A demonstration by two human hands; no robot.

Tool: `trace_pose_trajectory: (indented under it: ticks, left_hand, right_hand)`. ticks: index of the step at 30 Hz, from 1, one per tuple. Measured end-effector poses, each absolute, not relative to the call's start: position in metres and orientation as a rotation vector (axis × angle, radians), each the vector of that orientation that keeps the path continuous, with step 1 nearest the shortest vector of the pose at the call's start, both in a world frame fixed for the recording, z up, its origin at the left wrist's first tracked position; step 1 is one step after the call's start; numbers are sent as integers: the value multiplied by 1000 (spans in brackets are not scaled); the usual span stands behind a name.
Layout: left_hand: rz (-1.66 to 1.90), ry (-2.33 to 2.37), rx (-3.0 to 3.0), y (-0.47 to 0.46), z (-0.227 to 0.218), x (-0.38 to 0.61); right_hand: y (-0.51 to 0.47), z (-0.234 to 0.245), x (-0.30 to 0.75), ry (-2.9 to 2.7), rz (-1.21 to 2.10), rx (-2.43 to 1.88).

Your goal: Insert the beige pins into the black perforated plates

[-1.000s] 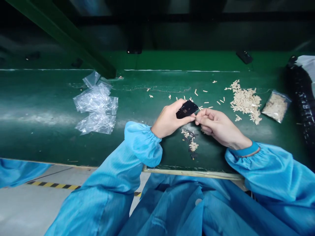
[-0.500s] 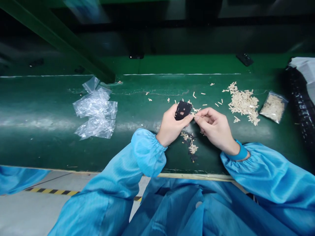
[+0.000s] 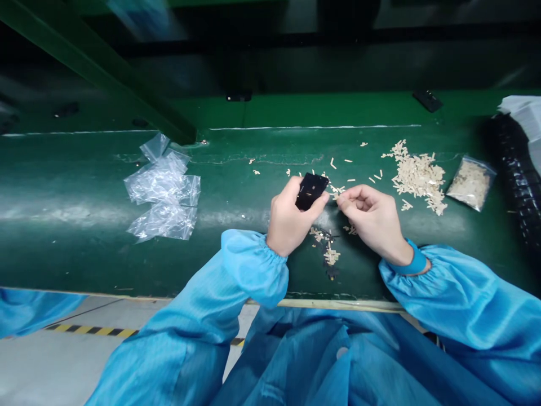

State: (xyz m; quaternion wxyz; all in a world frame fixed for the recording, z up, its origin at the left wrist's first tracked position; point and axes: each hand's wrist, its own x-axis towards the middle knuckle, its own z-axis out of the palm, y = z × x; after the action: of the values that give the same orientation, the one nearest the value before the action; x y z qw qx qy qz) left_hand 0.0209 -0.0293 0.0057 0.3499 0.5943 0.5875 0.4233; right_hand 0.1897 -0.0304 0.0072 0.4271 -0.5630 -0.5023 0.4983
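My left hand point(image 3: 290, 219) is closed around a thin black flat piece point(image 3: 311, 190) with small cut-outs and pale spots, its thumb on the near edge. To its right, my right hand point(image 3: 375, 219) has thumb and forefinger pinched together just apart from the left thumb. Whatever may be between those fingertips is too small to make out. Small beige strips point(image 3: 336, 190) lie on the bench beyond the fingertips. Below, between my wrists, there is a little heap of beige strips point(image 3: 332, 257) mixed with black scraps point(image 3: 332, 273).
A larger heap of beige pieces point(image 3: 418, 176) lies on the green bench point(image 3: 236, 265), beside a clear bag of them point(image 3: 471, 183). Clear plastic bags point(image 3: 163, 189) are piled at left. A black-wrapped bundle point(image 3: 518, 169) stands far right. Behind is a green post point(image 3: 127, 84).
The black piece has tilted in my left hand, its cut-outs now showing dark. My right fingertips have drawn slightly away from it to the right.
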Motion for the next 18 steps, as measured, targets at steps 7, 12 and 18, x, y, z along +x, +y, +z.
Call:
trace_pose_trajectory:
  ticks: [7,12,18]
  left_hand:
    - [1018,1622,1839,-33,4,20]
    - [981,1599,1766,-30,3,19]
    - [939,1552,1753,-23,3,12]
  right_hand:
    - [-33,8,190,-1317,1264,-1408]
    - [-38,0,192,-1535,1049,-1416]
    - [-36,0,195,-1602,1022,-1436]
